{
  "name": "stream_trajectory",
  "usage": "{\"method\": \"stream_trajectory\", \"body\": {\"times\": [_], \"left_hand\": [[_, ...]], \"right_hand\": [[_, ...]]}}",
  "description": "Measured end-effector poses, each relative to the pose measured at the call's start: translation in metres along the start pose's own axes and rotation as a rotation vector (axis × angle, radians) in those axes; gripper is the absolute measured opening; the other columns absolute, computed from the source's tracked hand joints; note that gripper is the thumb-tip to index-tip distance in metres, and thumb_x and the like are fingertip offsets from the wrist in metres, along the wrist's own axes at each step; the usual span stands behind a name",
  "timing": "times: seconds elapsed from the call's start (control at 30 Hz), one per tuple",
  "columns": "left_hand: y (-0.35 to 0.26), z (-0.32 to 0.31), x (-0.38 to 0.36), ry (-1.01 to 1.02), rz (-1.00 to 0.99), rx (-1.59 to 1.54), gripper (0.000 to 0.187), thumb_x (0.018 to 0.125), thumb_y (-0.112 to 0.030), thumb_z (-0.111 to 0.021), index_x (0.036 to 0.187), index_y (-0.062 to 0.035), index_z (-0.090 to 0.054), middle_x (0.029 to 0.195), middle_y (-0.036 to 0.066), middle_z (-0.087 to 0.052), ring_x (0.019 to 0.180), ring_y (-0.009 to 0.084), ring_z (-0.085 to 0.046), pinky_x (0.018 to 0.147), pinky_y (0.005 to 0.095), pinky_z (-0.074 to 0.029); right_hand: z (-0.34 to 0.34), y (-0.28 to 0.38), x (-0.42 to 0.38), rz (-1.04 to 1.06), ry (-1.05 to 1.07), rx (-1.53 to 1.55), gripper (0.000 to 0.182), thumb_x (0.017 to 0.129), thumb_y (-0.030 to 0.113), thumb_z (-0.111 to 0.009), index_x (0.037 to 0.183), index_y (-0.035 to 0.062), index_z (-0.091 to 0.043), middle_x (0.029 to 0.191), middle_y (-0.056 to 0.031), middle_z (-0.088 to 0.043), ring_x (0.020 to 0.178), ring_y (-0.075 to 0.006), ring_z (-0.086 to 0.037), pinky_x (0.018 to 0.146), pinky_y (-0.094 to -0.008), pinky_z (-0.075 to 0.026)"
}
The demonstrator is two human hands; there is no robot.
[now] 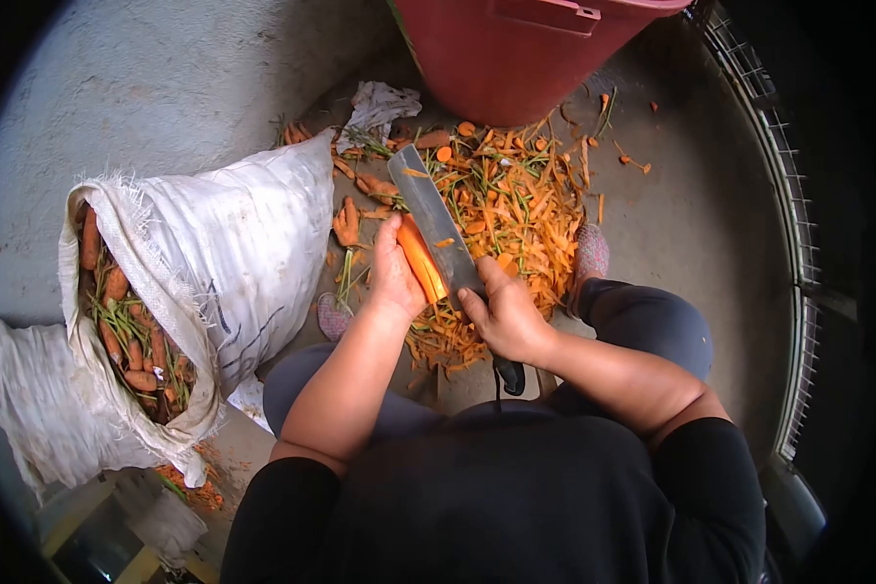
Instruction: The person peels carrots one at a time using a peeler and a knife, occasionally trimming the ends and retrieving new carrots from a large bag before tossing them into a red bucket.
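My left hand (pixel 396 273) is closed round a peeled orange carrot (pixel 419 257), held at a slant over the floor. In my right hand (pixel 508 313) is a large knife (pixel 436 216) with a wide grey blade; the fingers wrap its lower end, and a black handle shows below them. The blade lies along the carrot's right side, with bits of orange peel stuck on it. Beneath both hands a heap of carrot peelings (pixel 521 214) with green stems and cut ends spreads over the floor.
At the left lies an open white woven sack (pixel 253 209) with unpeeled carrots (pixel 140 380) and stems inside. A large red bin (pixel 496 58) stands beyond the heap. Loose carrots (pixel 346 222) lie beside the sack. A wire mesh edge (pixel 798 243) runs along the right.
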State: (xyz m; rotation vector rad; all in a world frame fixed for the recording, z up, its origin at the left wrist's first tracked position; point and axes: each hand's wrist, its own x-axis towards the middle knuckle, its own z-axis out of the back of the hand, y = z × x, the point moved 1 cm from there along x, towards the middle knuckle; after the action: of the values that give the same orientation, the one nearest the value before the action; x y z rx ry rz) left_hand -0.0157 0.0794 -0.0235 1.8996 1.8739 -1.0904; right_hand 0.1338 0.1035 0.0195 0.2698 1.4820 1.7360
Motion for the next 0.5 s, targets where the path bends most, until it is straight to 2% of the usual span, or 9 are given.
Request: {"method": "stream_trajectory", "body": {"times": [0.17, 0.5], "left_hand": [[-0.0008, -0.0046, 0.0034, -0.094, -0.030, 0.022, 0.039, 0.088, -0.039, -0.037, 0.105, -0.0064, -0.048, 0.094, 0.009, -0.057, 0.088, 0.0228, -0.056, 0.080, 0.0389, -0.046], [0.0021, -0.0017, 0.0077, -0.132, -0.116, 0.040, 0.040, 0.087, -0.040, -0.039, 0.105, -0.0060, -0.048, 0.094, 0.009, -0.055, 0.087, 0.0220, -0.054, 0.079, 0.0377, -0.045]], "right_hand": [[-0.0024, -0.0014, 0.0015, -0.018, -0.018, 0.019, 0.020, 0.081, 0.009, -0.050, 0.088, -0.0020, -0.035, 0.067, -0.0286, -0.052, 0.068, -0.0452, -0.053, 0.059, -0.0462, -0.042], [-0.0022, 0.0034, 0.0020, 0.013, -0.020, -0.091, 0.019, 0.082, 0.009, -0.049, 0.087, -0.0027, -0.034, 0.066, -0.0290, -0.053, 0.066, -0.0454, -0.053, 0.058, -0.0467, -0.042]]}}
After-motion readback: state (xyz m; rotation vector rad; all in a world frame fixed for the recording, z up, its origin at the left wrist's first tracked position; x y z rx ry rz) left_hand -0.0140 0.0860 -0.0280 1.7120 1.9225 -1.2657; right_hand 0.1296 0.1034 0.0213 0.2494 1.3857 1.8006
